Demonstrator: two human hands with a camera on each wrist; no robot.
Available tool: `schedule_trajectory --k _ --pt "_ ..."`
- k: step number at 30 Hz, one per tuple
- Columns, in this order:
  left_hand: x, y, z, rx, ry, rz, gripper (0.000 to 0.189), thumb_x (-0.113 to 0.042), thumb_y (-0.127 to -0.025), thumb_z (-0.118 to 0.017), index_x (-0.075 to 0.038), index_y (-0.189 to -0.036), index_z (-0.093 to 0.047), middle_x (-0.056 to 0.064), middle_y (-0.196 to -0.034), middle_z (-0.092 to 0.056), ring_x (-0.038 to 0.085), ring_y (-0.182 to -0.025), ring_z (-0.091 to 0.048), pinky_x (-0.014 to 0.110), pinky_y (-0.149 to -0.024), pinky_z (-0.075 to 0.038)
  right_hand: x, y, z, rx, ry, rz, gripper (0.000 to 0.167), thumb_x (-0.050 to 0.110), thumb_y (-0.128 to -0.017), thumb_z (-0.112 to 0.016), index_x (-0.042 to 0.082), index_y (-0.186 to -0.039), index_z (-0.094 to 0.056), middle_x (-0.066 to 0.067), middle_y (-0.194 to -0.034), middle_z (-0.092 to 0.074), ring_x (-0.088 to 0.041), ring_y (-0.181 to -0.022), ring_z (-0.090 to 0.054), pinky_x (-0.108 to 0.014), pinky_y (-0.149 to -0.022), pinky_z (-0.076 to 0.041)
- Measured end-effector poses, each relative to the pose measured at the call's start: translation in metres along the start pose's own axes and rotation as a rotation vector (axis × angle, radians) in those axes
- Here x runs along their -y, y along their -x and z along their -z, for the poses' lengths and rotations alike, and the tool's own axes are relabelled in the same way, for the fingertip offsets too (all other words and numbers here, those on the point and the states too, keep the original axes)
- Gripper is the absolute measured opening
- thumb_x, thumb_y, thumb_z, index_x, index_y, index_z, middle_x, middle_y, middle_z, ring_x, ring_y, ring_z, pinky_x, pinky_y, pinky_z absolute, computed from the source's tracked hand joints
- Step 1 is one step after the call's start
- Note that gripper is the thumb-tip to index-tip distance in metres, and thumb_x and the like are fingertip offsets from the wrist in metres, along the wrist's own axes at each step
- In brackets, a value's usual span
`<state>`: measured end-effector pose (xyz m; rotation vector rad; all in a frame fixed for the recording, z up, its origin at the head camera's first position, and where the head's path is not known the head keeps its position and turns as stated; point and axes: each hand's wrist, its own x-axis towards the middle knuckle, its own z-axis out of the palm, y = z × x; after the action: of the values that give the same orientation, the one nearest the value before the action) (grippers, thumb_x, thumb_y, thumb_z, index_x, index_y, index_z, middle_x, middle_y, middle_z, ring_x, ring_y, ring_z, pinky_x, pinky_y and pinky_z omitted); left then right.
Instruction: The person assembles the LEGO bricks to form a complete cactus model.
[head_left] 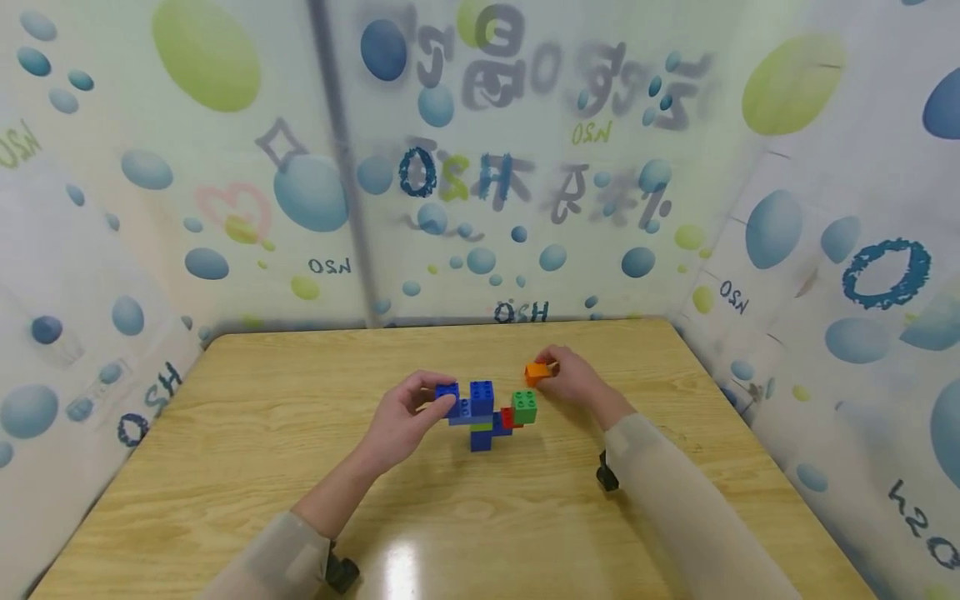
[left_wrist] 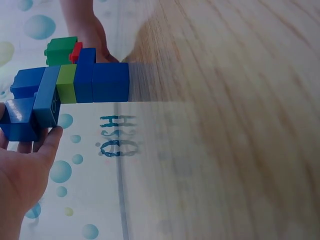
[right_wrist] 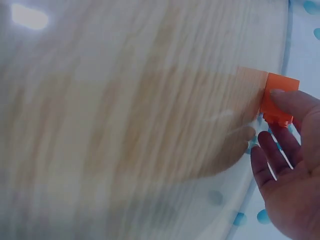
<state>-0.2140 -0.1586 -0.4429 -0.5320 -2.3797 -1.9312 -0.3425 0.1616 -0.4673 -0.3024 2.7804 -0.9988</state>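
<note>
Left hand (head_left: 405, 421) grips block tower (head_left: 483, 412); right hand (head_left: 573, 379) pinches orange block (head_left: 537, 372) beside it.

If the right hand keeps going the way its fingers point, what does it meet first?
Probably nothing soon: the right hand, pinching the small orange plastic brick, points left and away, past the multicoloured brick stack, over bare wooden table. Depth is uncertain.

One brick assembly (head_left: 483, 412), one loose orange brick (head_left: 536, 372), two hands.
</note>
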Motion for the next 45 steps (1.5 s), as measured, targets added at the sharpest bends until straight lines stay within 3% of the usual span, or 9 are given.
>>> schedule_trajectory --k 7,15,20,35,45 --pt "0.0 0.0 0.0 -0.006 0.0 -0.013 0.028 -0.018 -0.109 -0.071 -0.008 -0.135 -0.07 0.016 -0.135 -0.069 0.024 -0.116 -0.067 0.023 -0.097 -0.059 -0.006 0.012 0.011 -0.009 -0.106 0.01 0.037 0.014 -0.103 -0.077 0.01 -0.136 -0.062 -0.015 -0.14 -0.067 -0.036 -0.128 -0.06 -0.055 -0.121 -0.049" --pt "0.0 0.0 0.0 0.001 0.012 -0.004 0.028 -0.018 -0.109 -0.071 -0.009 -0.135 -0.07 0.014 -0.135 -0.068 0.025 -0.117 -0.067 0.023 -0.097 -0.06 -0.003 0.036 0.029 -0.047 -0.168 0.148 0.04 0.012 -0.104 -0.076 0.006 -0.14 -0.06 -0.016 -0.138 -0.067 -0.034 -0.122 -0.064 -0.051 -0.107 -0.059" --pt "0.0 0.001 0.0 -0.004 0.007 -0.001 0.029 -0.018 -0.109 -0.071 -0.008 -0.136 -0.069 0.014 -0.135 -0.068 0.023 -0.116 -0.067 0.023 -0.097 -0.06 0.002 0.045 0.035 -0.072 -0.187 0.211 0.041 0.014 -0.105 -0.074 0.005 -0.143 -0.059 -0.018 -0.141 -0.062 -0.033 -0.12 -0.064 -0.048 -0.104 -0.059" --pt "-0.002 0.001 -0.001 -0.004 0.01 0.007 0.028 -0.019 -0.109 -0.071 -0.011 -0.136 -0.07 0.013 -0.135 -0.068 0.027 -0.116 -0.066 0.023 -0.095 -0.06 0.043 0.069 0.041 -0.111 -0.225 0.358 0.047 0.008 -0.103 -0.073 0.009 -0.149 -0.063 -0.02 -0.143 -0.053 -0.032 -0.119 -0.062 -0.054 -0.109 -0.058" --pt "-0.002 0.0 -0.001 -0.004 0.007 0.009 0.028 -0.02 -0.109 -0.071 -0.012 -0.136 -0.07 0.013 -0.135 -0.068 0.028 -0.118 -0.066 0.023 -0.096 -0.06 0.074 0.077 0.029 -0.034 -0.253 0.437 0.053 0.01 -0.103 -0.075 0.01 -0.153 -0.058 -0.014 -0.138 -0.061 -0.028 -0.117 -0.066 -0.053 -0.109 -0.058"
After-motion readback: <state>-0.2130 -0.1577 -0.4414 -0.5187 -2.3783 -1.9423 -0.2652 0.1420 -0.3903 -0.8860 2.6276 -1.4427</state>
